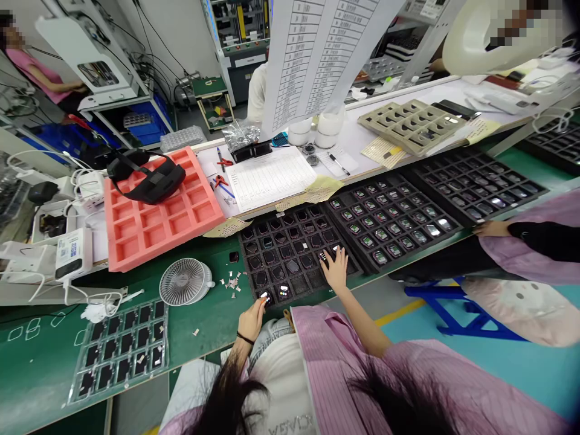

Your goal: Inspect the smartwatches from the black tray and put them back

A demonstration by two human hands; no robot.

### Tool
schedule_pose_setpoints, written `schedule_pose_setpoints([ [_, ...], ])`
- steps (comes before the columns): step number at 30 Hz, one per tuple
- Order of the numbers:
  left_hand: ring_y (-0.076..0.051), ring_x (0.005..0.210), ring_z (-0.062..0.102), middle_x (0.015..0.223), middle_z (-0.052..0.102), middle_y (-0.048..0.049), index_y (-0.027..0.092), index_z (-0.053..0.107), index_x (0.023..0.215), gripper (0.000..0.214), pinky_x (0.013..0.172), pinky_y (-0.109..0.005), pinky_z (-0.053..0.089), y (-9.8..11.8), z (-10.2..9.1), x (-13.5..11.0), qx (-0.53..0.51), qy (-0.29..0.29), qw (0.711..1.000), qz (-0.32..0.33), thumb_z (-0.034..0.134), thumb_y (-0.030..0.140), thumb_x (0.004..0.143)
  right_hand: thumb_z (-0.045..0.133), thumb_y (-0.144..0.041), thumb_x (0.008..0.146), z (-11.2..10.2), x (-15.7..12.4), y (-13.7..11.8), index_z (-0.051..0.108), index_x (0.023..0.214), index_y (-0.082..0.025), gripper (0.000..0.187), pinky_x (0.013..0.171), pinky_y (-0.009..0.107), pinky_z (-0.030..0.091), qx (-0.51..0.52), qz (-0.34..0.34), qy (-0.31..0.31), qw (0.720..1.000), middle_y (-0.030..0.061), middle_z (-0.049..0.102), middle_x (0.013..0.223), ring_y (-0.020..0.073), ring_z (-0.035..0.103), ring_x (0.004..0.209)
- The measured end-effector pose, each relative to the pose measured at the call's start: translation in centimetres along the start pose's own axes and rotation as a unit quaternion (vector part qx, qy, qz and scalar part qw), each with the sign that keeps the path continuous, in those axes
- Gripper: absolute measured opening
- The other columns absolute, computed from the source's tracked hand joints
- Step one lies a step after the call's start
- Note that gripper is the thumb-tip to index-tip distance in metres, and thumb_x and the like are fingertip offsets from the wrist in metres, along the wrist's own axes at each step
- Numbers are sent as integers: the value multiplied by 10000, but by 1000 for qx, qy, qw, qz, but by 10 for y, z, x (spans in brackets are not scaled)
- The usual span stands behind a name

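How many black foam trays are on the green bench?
4: one tray under the right hand, one next right, a third beyond it, a fourth cut off at right edge.

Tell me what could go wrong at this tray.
The right hand presses among the devices in the black tray, so it could smudge or dislodge them. The left hand works at the tray's edge, where a device could slip off. The fan, if running, could blow paper scraps into the pockets.
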State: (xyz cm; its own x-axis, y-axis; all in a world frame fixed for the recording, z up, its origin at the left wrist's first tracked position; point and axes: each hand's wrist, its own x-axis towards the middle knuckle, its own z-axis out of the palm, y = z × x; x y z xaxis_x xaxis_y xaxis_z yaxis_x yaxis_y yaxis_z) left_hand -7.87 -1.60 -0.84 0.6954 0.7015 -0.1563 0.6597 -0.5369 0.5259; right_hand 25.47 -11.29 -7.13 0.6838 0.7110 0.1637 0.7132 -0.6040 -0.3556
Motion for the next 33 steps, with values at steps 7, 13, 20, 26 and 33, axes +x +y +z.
schedule_pose_setpoints([
  [7,-128,694,682,772,714,-20,219,604,1208,374,616,-179,462,6,-2,5,29,-17,999,22,315,277,977,367,-374,962,-4,1,-6,498,1371,-217,458,1092,595,212,-32,-29,-22,999,138,206,1572,345,122,1445],
  [13,-130,685,675,776,712,-28,208,606,1198,376,620,-186,465,7,-5,4,19,-28,999,23,310,280,978,358,-367,962,-3,4,-7,516,1356,-216,450,1098,591,202,-38,-36,-31,998,132,243,1562,332,131,1446],
  [20,-137,715,681,796,711,-27,205,611,1167,363,620,-190,464,4,-6,3,23,-31,999,17,309,276,979,324,-354,965,-13,-12,2,605,1246,-158,444,1087,548,230,-42,-32,-23,998,174,341,1490,340,182,1420],
  [26,-139,698,681,767,704,-16,223,611,1131,349,604,-193,459,3,-6,5,18,-22,999,17,301,283,980,366,-391,949,-20,-2,7,650,1129,-149,414,899,496,386,-27,36,-18,999,205,556,1177,343,482,1111],
  [33,-139,690,681,742,692,-5,223,619,1024,327,586,-196,450,5,-8,5,15,-26,999,12,300,283,980,425,-544,910,-5,37,3,693,939,-160,469,800,473,399,-17,88,-45,995,202,572,998,346,508,988],
])
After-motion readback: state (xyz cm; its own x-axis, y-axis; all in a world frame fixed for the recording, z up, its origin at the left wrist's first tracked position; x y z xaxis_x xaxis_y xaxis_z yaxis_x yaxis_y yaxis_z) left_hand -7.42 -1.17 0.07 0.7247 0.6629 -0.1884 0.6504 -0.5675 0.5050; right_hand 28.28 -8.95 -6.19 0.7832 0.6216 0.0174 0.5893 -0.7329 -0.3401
